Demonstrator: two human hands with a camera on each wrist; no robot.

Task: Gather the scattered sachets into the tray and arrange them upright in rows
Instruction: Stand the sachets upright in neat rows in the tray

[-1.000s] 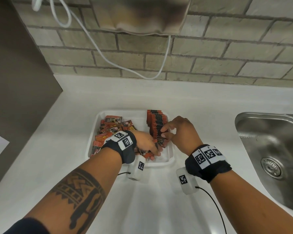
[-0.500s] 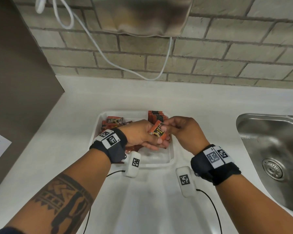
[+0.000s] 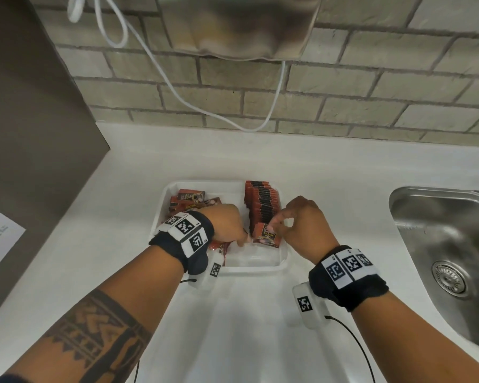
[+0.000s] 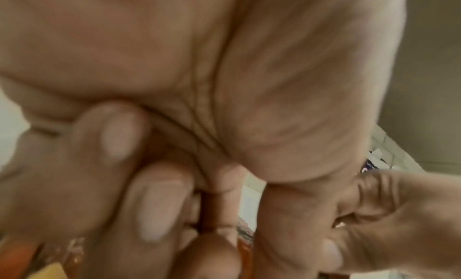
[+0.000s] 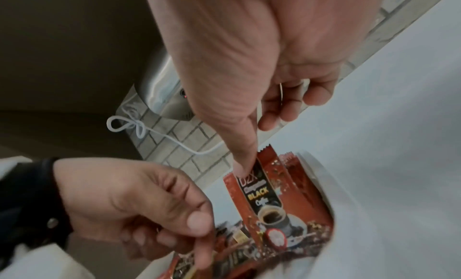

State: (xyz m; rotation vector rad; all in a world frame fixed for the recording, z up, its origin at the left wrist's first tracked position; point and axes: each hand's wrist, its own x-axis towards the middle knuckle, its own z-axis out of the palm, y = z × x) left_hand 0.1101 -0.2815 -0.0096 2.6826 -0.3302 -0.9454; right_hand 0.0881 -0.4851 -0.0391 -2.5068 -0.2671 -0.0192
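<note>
The right hand point(image 3: 302, 225) pinches an upright sachet point(image 3: 266, 235) at the row's point(image 3: 262, 201) near end, its long axis vertical — the left hand point(image 3: 227, 223), fingers curled, grip unclear, digs in the loose pile point(image 3: 188, 200) just left.

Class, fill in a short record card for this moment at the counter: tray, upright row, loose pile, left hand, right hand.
tray: white tray on the counter, left of the sink
upright row: sachets standing along the right side
loose pile: sachets lying flat on the left side
left hand: reaching low in the tray; grip unclear
right hand: pinching the front sachet of the row
</note>
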